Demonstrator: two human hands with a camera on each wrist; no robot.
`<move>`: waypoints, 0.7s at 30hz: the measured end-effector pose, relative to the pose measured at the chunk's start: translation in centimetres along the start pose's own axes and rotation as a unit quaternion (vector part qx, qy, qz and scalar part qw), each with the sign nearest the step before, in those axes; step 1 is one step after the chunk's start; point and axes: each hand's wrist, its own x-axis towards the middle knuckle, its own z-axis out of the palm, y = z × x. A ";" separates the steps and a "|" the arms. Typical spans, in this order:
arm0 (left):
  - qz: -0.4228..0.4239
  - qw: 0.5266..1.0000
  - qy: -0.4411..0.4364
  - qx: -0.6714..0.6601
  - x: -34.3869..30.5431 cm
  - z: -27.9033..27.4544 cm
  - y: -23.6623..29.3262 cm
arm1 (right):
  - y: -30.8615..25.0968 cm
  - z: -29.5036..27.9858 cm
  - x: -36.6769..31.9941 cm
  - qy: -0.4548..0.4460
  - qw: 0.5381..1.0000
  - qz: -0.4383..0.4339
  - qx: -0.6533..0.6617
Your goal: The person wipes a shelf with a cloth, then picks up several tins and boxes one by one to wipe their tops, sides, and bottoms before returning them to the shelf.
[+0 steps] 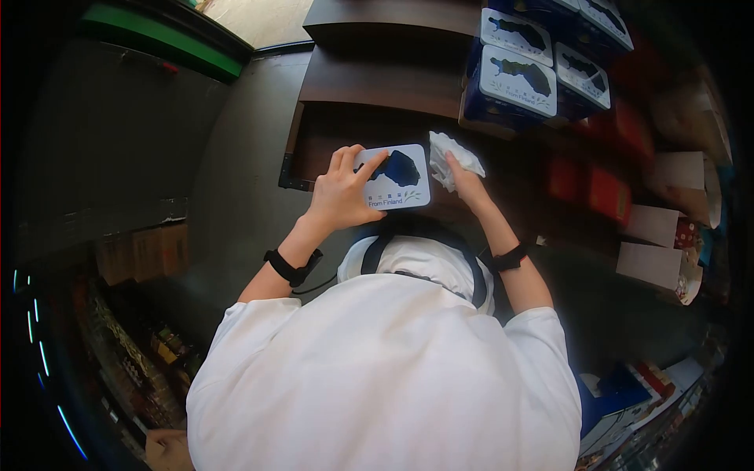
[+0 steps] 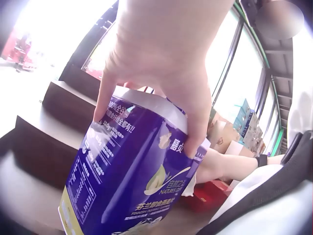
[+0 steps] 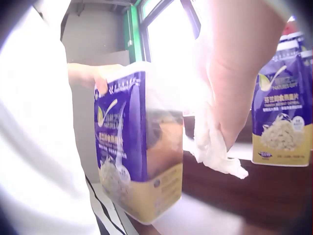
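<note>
A blue and gold tin with a white lid (image 1: 408, 192) is gripped from above by the left hand (image 1: 339, 188), its fingers spread over the lid. In the left wrist view the left hand (image 2: 156, 73) has fingertips on opposite upper sides of the tin (image 2: 132, 161), which hangs tilted. The right hand (image 1: 469, 187) holds a crumpled white cloth or tissue (image 1: 448, 157) just right of the tin, apart from it. In the right wrist view the cloth (image 3: 215, 152) dangles from the right hand (image 3: 230, 107), between the held tin (image 3: 122, 137) and another like it.
Dark brown stepped shelves (image 1: 377, 78) lie ahead. Similar tins (image 1: 518, 78) stand grouped on them at the upper right. Red boxes (image 1: 601, 192) and open cartons (image 1: 656, 263) are further right. A dark grey panel (image 1: 118, 141) stands at the left.
</note>
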 end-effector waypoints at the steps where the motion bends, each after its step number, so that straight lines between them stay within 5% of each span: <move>1: -0.012 1.000 -0.003 -0.003 -0.3 0.4 0.5 | -1.5 0.5 -0.8 -0.015 1.000 0.012 -0.011; 4: -0.045 0.999 0.006 -0.015 -1.6 2.0 1.4 | -2.1 1.4 -1.0 -0.068 0.996 -0.037 -0.035; 6: -0.063 0.997 0.023 -0.032 -2.4 2.9 2.1 | 0.8 1.7 1.3 -0.137 0.978 -0.145 -0.066; 12: -0.098 0.990 0.042 -0.093 -5.5 4.2 0.5 | 2.1 2.6 2.1 -0.190 0.971 -0.142 -0.010; 16: -0.142 0.956 0.046 -0.253 -8.1 7.8 -2.2 | 2.8 2.3 3.0 -0.197 0.974 -0.108 0.003; 19: -0.145 0.872 0.128 -0.450 -7.3 10.6 -2.2 | 1.4 2.6 2.3 -0.156 0.982 -0.095 -0.046; 21: -0.115 0.874 0.138 -0.451 -6.6 10.8 -2.2 | 2.0 2.5 3.1 -0.145 0.984 -0.091 -0.044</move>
